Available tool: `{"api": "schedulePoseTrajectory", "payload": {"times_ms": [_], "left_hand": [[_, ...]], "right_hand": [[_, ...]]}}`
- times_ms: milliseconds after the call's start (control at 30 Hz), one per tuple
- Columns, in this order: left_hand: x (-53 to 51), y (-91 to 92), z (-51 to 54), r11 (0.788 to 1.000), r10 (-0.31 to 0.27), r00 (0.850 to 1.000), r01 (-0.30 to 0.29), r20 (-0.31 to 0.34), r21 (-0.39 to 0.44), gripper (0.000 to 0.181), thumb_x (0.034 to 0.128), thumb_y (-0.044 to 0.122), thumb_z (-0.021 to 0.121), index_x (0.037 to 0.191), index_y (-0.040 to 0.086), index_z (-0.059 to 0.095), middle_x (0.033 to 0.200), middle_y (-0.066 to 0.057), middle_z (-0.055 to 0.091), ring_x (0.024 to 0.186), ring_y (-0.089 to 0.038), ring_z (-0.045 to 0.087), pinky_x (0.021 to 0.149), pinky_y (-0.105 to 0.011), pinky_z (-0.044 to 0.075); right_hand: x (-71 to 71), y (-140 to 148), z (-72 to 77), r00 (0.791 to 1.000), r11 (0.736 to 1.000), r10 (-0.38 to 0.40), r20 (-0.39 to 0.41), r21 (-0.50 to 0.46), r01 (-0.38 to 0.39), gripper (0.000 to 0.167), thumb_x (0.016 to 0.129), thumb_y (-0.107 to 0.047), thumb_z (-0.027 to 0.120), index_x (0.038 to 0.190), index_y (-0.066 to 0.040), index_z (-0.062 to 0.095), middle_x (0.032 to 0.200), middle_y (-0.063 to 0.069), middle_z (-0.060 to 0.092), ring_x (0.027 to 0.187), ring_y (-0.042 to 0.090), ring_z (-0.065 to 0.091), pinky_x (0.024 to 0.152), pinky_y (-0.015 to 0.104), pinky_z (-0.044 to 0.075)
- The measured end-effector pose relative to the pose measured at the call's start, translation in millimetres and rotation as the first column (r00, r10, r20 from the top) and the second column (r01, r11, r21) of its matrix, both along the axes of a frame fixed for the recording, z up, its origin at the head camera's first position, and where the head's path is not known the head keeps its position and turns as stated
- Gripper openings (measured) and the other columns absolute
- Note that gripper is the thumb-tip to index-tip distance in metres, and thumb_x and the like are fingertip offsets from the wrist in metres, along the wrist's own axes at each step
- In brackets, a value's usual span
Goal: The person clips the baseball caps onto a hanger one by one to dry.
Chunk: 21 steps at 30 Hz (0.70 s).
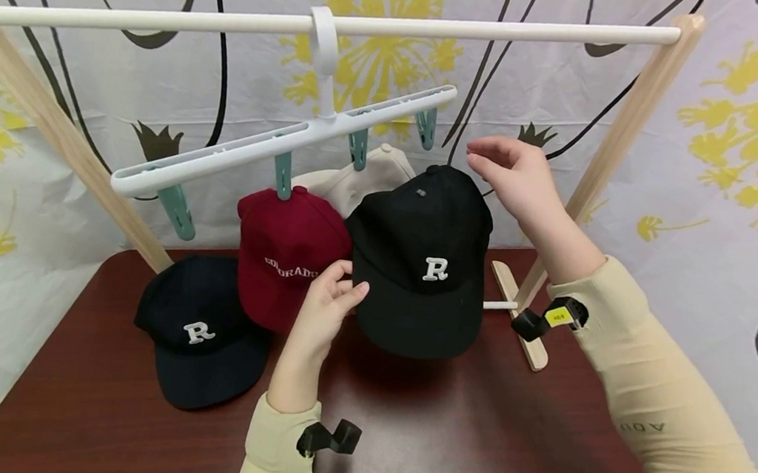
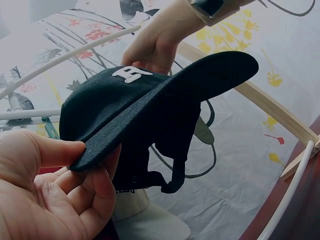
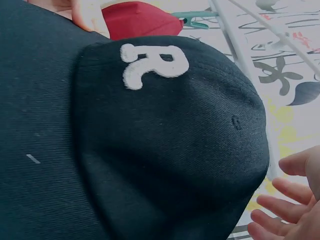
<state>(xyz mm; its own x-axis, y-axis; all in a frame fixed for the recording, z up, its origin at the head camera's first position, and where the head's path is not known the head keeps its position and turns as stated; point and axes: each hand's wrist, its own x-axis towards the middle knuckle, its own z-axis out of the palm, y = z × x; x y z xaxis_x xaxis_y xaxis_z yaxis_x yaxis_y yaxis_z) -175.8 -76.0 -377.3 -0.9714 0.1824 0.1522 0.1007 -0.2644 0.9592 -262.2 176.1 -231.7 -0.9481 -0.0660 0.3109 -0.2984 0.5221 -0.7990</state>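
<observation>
- Table (image 1: 503,439) below me: dark red-brown, its near edge cut off by the frame.
- Over it stands the rack (image 1: 168,25), white bar on wooden legs, its left end running right up to the frame's edge.
- Here's my right sleeve (image 1: 661,392), reaching forward and up; dark letters upside down on it, an A I can read, the rest I can't.
- White hanger (image 1: 225,152), hooked on the bar, tilted up to the right.
- And the black cap (image 1: 414,217), up front below the hanger's right half, facing me, white R on the crown.
- Navy-looking cap (image 1: 202,364) on the table at left, another white R.
- Red cap (image 1: 295,230) between those 2, COLORADO across its front, the end close by my fingers.
- Pale cap (image 1: 380,177) behind, mostly hidden; any writing is out of sight.
- My left hand (image 1: 329,299) pinches the black cap's brim at its left edge, thumb above, fingers below.
- My right hand (image 1: 517,173) holds nothing, raised just beside the crown, fingers loosely bent; a gap shows in the right wrist view.
- 4 teal clips (image 1: 177,209) under the hanger; the 2nd from left meets the red cap's top.
- Yellow label (image 1: 558,315) on my right wrist camera, too small to read.
</observation>
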Motion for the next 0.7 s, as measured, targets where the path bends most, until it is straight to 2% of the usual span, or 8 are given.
{"api": "schedulePoseTrajectory", "payload": {"times_ms": [100, 200, 400, 700], "left_hand": [[0.8, -0.6, 0.0, 1.0, 0.006, 1.0, -0.006, 0.001, 0.0, 0.014, 0.0937, -0.004, 0.055, 0.108, -0.002, 0.051, 0.074, -0.003, 0.065, 0.067, -0.015, 0.059, 0.071, -0.029, 0.05], [1.2, -0.8, -0.7, 1.0, 0.001, 1.0, -0.001, 0.005, 0.0, 0.014, 0.0937, -0.004, 0.055, 0.107, -0.002, 0.051, 0.075, -0.003, 0.065, 0.067, -0.015, 0.059, 0.071, -0.029, 0.05], [2.1, -0.7, 0.2, 1.0, -0.01, 1.0, 0.01, 0.001, 0.004, 0.015, 0.0937, -0.004, 0.055, 0.108, -0.002, 0.051, 0.074, -0.002, 0.065, 0.067, -0.014, 0.059, 0.071, -0.029, 0.05], [2.4, -2.0, 0.5, 1.0, -0.022, 1.0, 0.022, -0.007, 0.01, 0.015, 0.0936, -0.004, 0.055, 0.108, -0.003, 0.05, 0.075, -0.002, 0.066, 0.067, -0.014, 0.06, 0.071, -0.029, 0.05]], "right_hand": [[-3.8, -3.7, 6.2, 0.999, 0.998, 0.041, 0.032, 0.037, -0.043, 0.044, 0.096, -0.031, 0.059, 0.133, -0.008, 0.056, 0.13, 0.009, 0.058, 0.118, 0.018, 0.053, 0.099, 0.036, 0.038], [-6.4, -6.1, 10.8, 0.997, 0.996, 0.055, 0.063, 0.065, -0.059, 0.047, 0.096, -0.032, 0.058, 0.137, -0.01, 0.053, 0.134, 0.009, 0.055, 0.123, 0.019, 0.05, 0.103, 0.039, 0.035], [-11.0, -6.6, 15.2, 0.991, 0.995, 0.047, 0.128, 0.081, -0.057, 0.051, 0.097, -0.036, 0.056, 0.143, -0.014, 0.046, 0.138, 0.007, 0.051, 0.123, 0.021, 0.049, 0.101, 0.04, 0.038], [-23.1, -11.3, 16.7, 0.974, 0.993, 0.082, 0.213, 0.066, -0.098, 0.061, 0.096, -0.04, 0.054, 0.149, -0.014, 0.035, 0.145, 0.009, 0.044, 0.127, 0.023, 0.045, 0.1, 0.042, 0.038]]}}
